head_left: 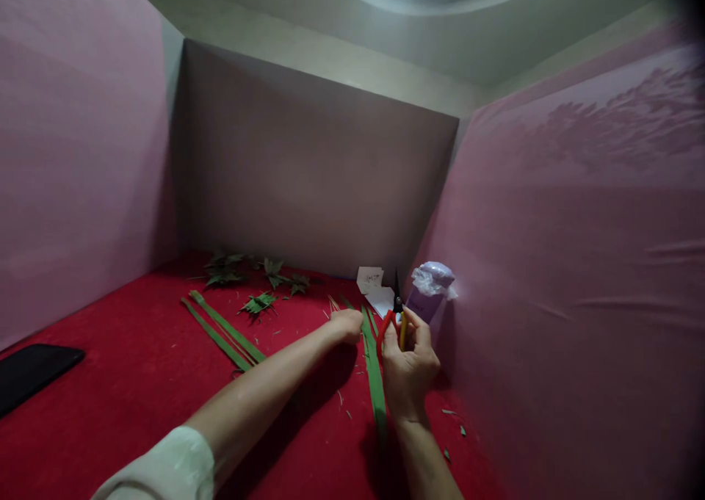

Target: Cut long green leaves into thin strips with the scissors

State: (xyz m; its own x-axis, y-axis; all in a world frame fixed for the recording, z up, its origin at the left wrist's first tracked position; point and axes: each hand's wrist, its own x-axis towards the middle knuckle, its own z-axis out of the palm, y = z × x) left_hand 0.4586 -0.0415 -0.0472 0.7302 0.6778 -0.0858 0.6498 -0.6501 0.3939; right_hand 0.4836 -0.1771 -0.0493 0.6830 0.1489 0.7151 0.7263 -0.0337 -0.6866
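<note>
My right hand (408, 364) is closed round small scissors (397, 315) with red and yellow handles, their dark blades pointing up and away from me. My left hand (346, 325) reaches forward and rests with curled fingers on long green leaf strips (374, 371) that lie on the red cloth (137, 382). The strips run between my two hands toward me. I cannot see whether the left fingers pinch a strip or only press on it.
Two more long green strips (223, 331) lie to the left. Several folded green leaf pieces (258, 303) sit near the back wall. White paper scraps (374, 285) and a purple wrapped container (428, 294) stand by the right wall. A black phone (33, 371) lies far left.
</note>
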